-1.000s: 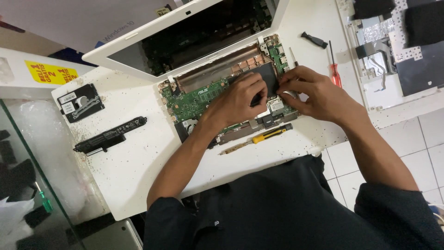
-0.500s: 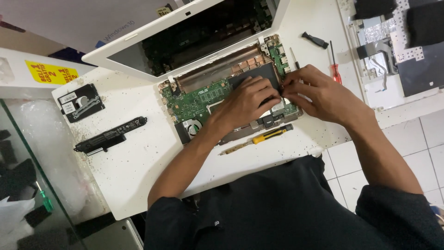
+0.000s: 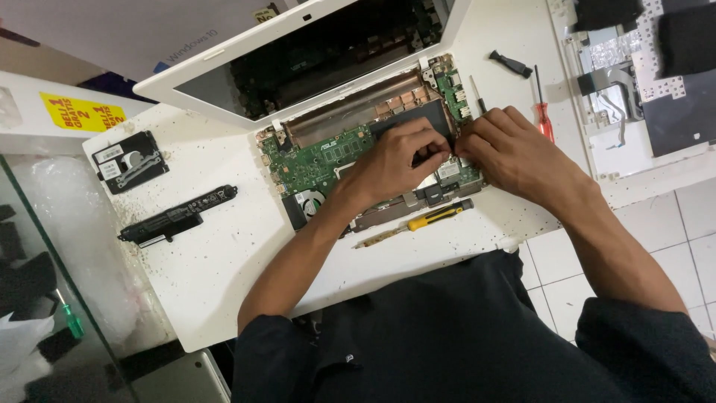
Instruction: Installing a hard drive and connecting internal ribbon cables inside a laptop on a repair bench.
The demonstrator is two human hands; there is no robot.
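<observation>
At the far left a glass panel (image 3: 45, 298) edges the scene, with a green-handled tool (image 3: 72, 322) behind it. On the white speckled worktop (image 3: 216, 261) a black hard drive (image 3: 134, 160) and a long black battery pack (image 3: 177, 216) lie well apart from the work, set aside where they cannot get in the way. The opened white laptop (image 3: 313, 60) lies with its screen tipped back, so the green circuit board (image 3: 313, 160) faces up within reach. A yellow-handled screwdriver (image 3: 418, 222) rests just in front of the board, close to hand.

The left hand (image 3: 395, 160) rests over the board's middle, fingers curled down in a pinching grip on a small dark part; what exactly it pinches is hidden. The right hand (image 3: 514, 157) meets it fingertip to fingertip at the board's right end, its grip likewise closed on something I cannot make out. Both wrists rest low, which steadies fine work.

Further right lie a black tool (image 3: 511, 63), a red-handled screwdriver (image 3: 544, 119) and a detached laptop cover (image 3: 641, 89). Below the worktop's edge a white tiled floor (image 3: 671, 231) shows.
</observation>
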